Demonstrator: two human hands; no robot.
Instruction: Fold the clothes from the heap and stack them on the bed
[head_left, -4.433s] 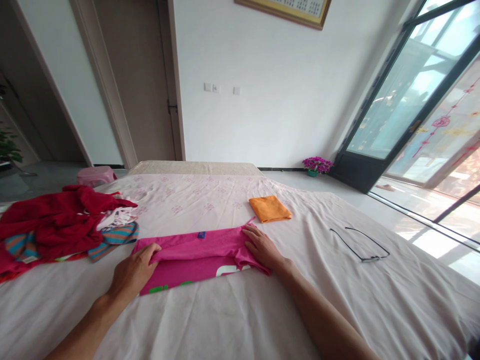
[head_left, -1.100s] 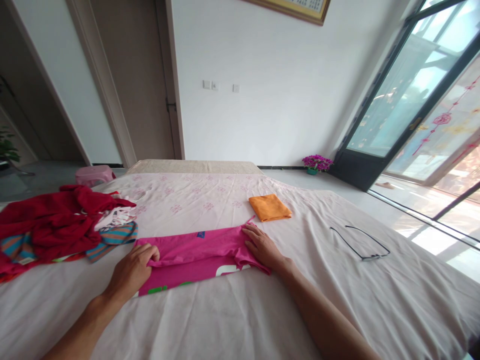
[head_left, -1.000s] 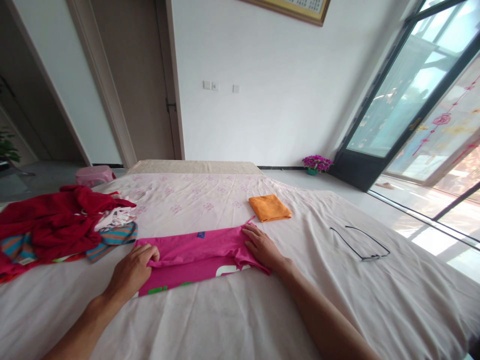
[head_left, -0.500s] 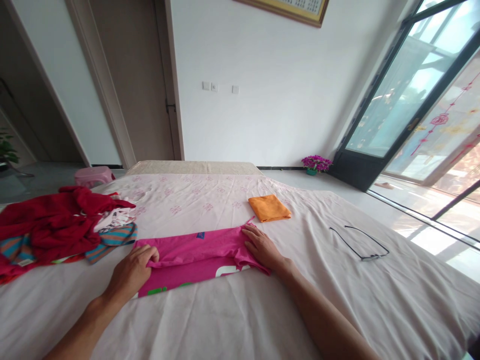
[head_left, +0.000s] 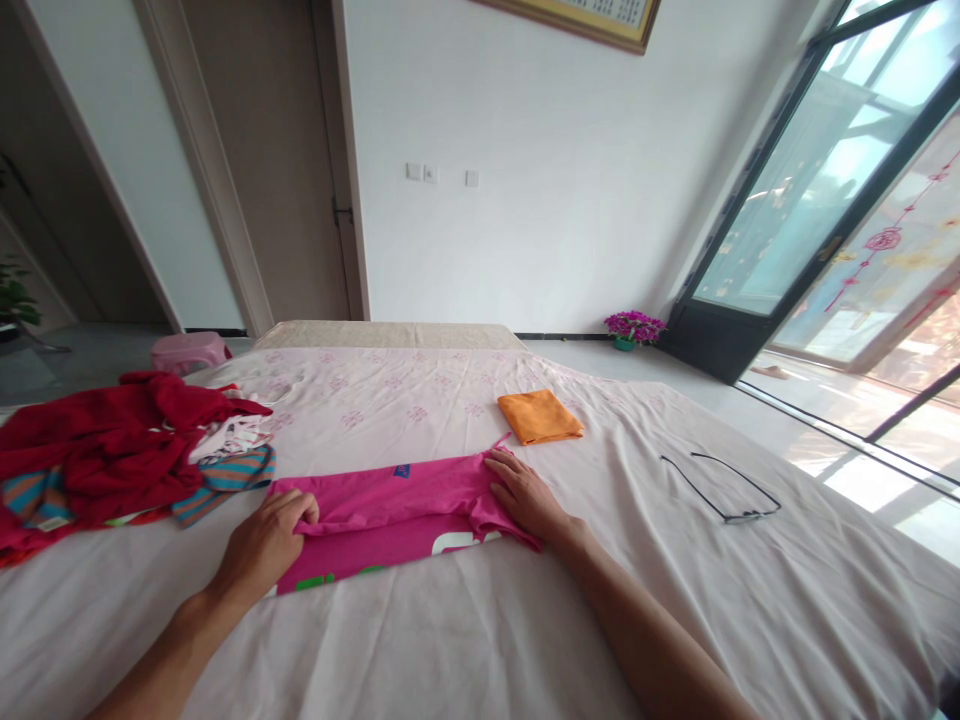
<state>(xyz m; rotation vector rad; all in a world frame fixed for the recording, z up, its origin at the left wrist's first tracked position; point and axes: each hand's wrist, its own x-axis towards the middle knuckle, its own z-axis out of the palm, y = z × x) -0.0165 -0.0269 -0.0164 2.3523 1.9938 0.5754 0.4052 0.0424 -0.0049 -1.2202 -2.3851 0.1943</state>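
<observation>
In the head view, a pink garment (head_left: 375,548) lies folded at lower centre on the pale sheet (head_left: 427,640); the left hand (head_left: 262,545), curled tighter than seconds ago, has its grip closed on the garment's left end, while the right hand (head_left: 526,495), grip open, rests on its right end, so the cloth seems held steady

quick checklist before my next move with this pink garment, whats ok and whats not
1. Left hand gripping the left end of the pink garment: ok.
2. Right hand resting on its other end: ok.
3. Garment smooth all over: not ok, bunched by the right hand.
4. Glasses apart from the garment: ok.
5. Garment's left end apart from the striped cloth: cannot tell.
</observation>
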